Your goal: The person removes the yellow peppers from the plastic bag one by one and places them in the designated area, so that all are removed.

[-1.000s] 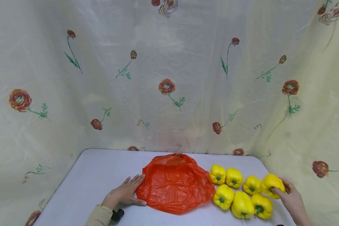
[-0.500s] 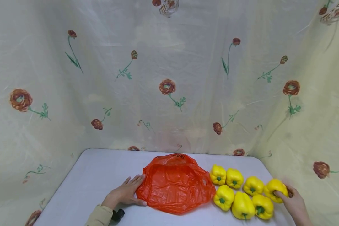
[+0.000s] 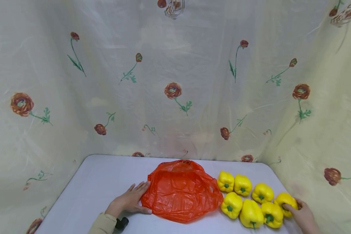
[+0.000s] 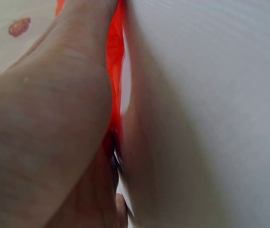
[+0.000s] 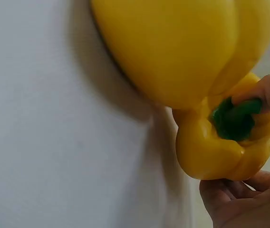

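Note:
A red plastic bag (image 3: 181, 195) lies spread on the white table. My left hand (image 3: 130, 199) is flat at its left edge, fingers straight and fingertips on the plastic; the left wrist view shows a strip of red bag (image 4: 115, 71) beyond the palm. At the table's right side my right hand (image 3: 304, 214) grips a yellow bell pepper (image 3: 285, 201). In the right wrist view the thumb lies by the green stem (image 5: 235, 118) and the other fingers curl around the far side. A neighbouring bell pepper (image 3: 271, 215) sits close beside the gripped one.
Several more yellow bell peppers (image 3: 251, 213) stand in two rough rows between the bag and my right hand. The nearest pepper (image 3: 231, 204) borders the bag's right edge. A flower-printed curtain (image 3: 175, 130) surrounds the table (image 3: 111, 172) at the back and sides.
My right hand has moved the bell pepper down and slightly right, from over its neighbours to the end of the back row. The left hand and the bag have stayed put.

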The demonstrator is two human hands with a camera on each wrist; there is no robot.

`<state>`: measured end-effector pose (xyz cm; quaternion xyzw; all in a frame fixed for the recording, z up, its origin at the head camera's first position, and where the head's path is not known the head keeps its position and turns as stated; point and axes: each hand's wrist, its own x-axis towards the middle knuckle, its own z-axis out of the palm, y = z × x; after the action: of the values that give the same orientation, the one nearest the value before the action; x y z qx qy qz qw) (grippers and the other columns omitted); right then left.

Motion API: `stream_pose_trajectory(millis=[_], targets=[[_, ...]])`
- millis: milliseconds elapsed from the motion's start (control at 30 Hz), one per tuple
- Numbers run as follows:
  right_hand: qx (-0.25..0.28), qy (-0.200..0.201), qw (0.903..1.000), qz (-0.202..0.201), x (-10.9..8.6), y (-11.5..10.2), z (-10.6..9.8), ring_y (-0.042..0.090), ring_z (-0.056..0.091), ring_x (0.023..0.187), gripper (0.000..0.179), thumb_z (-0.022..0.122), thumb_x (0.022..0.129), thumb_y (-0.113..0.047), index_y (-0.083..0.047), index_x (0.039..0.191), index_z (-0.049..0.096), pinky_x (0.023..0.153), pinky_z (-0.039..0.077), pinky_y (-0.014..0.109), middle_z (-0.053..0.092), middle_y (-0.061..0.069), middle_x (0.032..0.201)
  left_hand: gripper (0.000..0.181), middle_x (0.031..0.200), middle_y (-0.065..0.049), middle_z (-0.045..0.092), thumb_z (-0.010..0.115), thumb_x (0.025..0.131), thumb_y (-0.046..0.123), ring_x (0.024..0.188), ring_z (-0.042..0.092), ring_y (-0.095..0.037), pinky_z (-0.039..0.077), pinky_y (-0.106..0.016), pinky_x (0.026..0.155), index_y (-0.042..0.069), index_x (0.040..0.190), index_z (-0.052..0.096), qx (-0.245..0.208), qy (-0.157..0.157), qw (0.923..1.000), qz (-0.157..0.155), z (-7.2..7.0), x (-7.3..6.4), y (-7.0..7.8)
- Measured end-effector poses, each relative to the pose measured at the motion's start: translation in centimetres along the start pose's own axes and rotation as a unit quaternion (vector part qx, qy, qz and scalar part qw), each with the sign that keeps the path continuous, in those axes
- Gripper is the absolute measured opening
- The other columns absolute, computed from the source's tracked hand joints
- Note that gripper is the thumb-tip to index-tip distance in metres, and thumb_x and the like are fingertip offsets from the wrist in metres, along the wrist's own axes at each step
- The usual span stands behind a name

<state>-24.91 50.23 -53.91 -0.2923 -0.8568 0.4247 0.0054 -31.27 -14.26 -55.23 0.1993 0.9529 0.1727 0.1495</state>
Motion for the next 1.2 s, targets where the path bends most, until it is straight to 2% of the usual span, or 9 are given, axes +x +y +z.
stream_pose_trajectory(millis=[167,333,500,667,767,900,1100,1200], targets=[[0.006,-0.008,0.9998,0.017,0.3,0.4,0.7,0.051,0.025,0.13,0.113,0.06,0.085,-0.063,0.013,0.148,0.005,0.112,0.027,0.062,0.017,0.04,0.145,0.118,0.161,-0.005,0.024,0.069,0.067,0.073,0.15,0.016,-0.028,0.01,-0.057,0.121,0.013,0.155,0.02,-0.003,-0.001,1.0,-0.002,0.0,0.0,0.1],[-0.005,-0.014,0.9998,0.013,0.2,-0.1,0.8,0.051,0.023,0.131,0.109,0.059,0.088,-0.059,0.013,0.148,0.003,0.113,0.026,0.061,0.016,0.041,0.145,0.117,0.161,-0.005,0.024,0.069,0.067,0.073,0.15,0.016,-0.028,0.01,-0.057,0.121,0.012,0.155,0.02,-0.004,-0.004,1.0,-0.001,-0.1,-0.1,0.1],[0.0,-0.031,0.9995,0.01,0.1,0.1,0.8,0.052,0.021,0.132,0.114,0.058,0.086,-0.063,0.014,0.147,-0.001,0.113,0.024,0.061,0.013,0.041,0.147,0.118,0.161,-0.006,0.024,0.069,0.067,0.073,0.15,0.016,-0.028,0.01,-0.057,0.121,0.012,0.155,0.02,-0.005,-0.006,1.0,-0.001,0.0,-0.2,0.1],[-0.008,-0.068,0.9976,0.006,-0.5,-0.1,0.4,0.055,0.015,0.134,0.127,0.052,0.08,-0.076,0.013,0.145,-0.009,0.114,0.018,0.064,0.005,0.042,0.148,0.118,0.161,-0.006,0.023,0.068,0.067,0.075,0.15,0.016,-0.028,0.01,-0.056,0.121,0.012,0.155,0.02,-0.003,-0.005,1.0,0.002,0.2,-0.1,0.1],[-0.018,-0.085,0.996,0.024,-1.0,-0.6,0.4,0.057,0.013,0.132,0.134,0.049,0.075,-0.083,0.013,0.144,-0.015,0.112,0.018,0.066,0.001,0.043,0.147,0.118,0.161,-0.006,0.024,0.068,0.067,0.075,0.15,0.016,-0.028,0.01,-0.056,0.121,0.012,0.155,0.02,-0.002,-0.004,1.0,0.002,0.1,-0.1,0.1],[-0.021,-0.086,0.9944,0.057,-1.3,-1.3,0.6,0.058,0.013,0.132,0.14,0.049,0.072,-0.085,0.013,0.142,-0.021,0.112,0.019,0.068,-0.002,0.043,0.146,0.118,0.16,-0.007,0.024,0.068,0.067,0.074,0.149,0.017,-0.029,0.01,-0.056,0.121,0.012,0.155,0.021,0.0,-0.001,1.0,0.001,0.1,-0.1,0.1],[-0.016,-0.073,0.9941,0.078,-1.5,-1.6,0.7,0.059,0.0,0.137,0.136,0.052,0.077,-0.079,0.006,0.138,-0.035,0.112,0.01,0.069,-0.019,0.04,0.146,0.118,0.16,-0.007,0.024,0.068,0.067,0.074,0.149,0.017,-0.029,0.01,-0.057,0.121,0.012,0.155,0.02,-0.001,-0.002,1.0,0.003,-0.1,-0.1,0.1],[-0.022,-0.072,0.9939,0.082,-1.4,-1.5,0.7,0.06,0.0,0.137,0.135,0.052,0.078,-0.078,0.004,0.137,-0.037,0.112,0.011,0.07,-0.02,0.04,0.146,0.117,0.16,-0.006,0.024,0.069,0.067,0.073,0.149,0.017,-0.029,0.01,-0.057,0.121,0.012,0.155,0.021,-0.001,-0.003,1.0,0.003,-0.2,-0.1,0.1]])
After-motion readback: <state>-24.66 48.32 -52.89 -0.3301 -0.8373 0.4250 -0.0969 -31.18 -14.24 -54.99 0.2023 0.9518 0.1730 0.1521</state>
